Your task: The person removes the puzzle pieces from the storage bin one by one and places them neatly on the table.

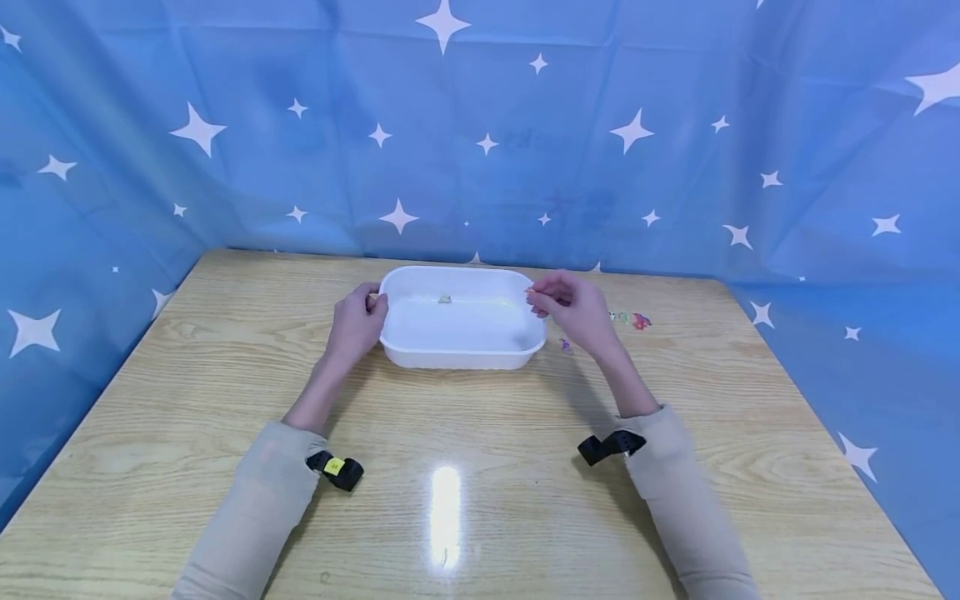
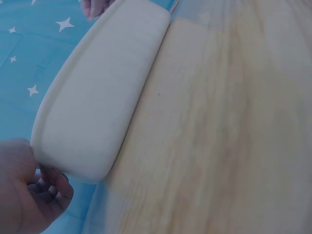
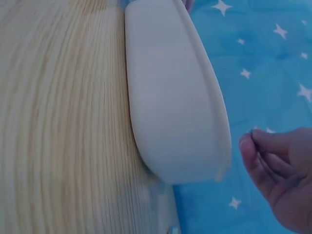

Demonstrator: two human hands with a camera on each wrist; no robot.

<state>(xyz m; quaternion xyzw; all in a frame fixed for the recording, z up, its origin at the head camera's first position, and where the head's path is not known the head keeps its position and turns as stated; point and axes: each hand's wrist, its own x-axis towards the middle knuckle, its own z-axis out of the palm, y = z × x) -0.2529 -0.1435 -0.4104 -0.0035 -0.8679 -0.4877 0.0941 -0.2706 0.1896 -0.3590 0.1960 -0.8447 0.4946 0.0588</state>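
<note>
A white plastic tub [image 1: 463, 360] with rounded corners stands on the wooden table. My left hand [image 1: 360, 321] grips its left end, thumb over the rim and fingers curled beneath it, as the left wrist view shows at the tub's wall [image 2: 92, 92]. Inside the tub lies a small yellowish piece [image 1: 445, 299]. Over the right end of the rim, my right hand [image 1: 573, 310] pinches a tiny orange piece [image 1: 529, 291] between thumb and fingertips; its kind is too small to tell. In the right wrist view the right hand [image 3: 282, 170] is apart from the tub.
Right of the tub lie a small purple trinket [image 1: 566, 345], a red one [image 1: 641, 321] and greenish ones [image 1: 621, 317], partly beside my right hand. A blue curtain [image 1: 480, 167] with white stars hangs behind the table [image 1: 480, 433].
</note>
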